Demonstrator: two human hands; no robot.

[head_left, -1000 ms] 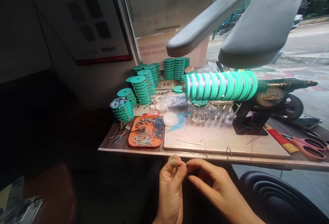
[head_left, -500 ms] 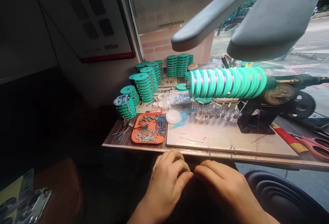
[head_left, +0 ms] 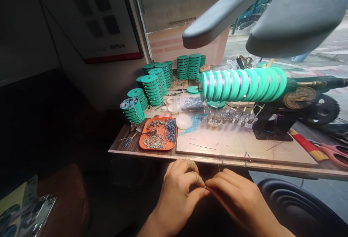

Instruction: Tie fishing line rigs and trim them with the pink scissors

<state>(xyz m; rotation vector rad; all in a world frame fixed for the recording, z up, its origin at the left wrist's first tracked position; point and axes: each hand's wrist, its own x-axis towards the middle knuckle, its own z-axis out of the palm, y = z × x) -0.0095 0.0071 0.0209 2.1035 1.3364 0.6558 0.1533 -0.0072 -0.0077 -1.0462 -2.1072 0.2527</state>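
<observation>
My left hand [head_left: 179,188] and my right hand [head_left: 237,192] meet just below the front edge of the table. Fingertips of both are pinched together on something too small to make out; a tiny pale-blue speck shows between them. Wrappings like tape cover two fingers of my left hand. By the right fingers, a faint thin line rises toward small metal pieces [head_left: 221,159] at the table edge. Beyond my left hand lies an orange tray [head_left: 141,144] with small metal parts, dark springs and pale tubes.
Green spools line a shaft [head_left: 243,84] of a dark machine with a gear [head_left: 327,111]. More green spools [head_left: 150,90] stand stacked at the back left. Pink-handled scissors [head_left: 333,153] lie at right. Grey lamp-like arms [head_left: 288,23] hang overhead. A black ridged object [head_left: 293,208] sits lower right.
Both hands have shifted slightly, and their fingertips have come closer together. A thin line now shows above the right fingers. The camera view has moved a little.
</observation>
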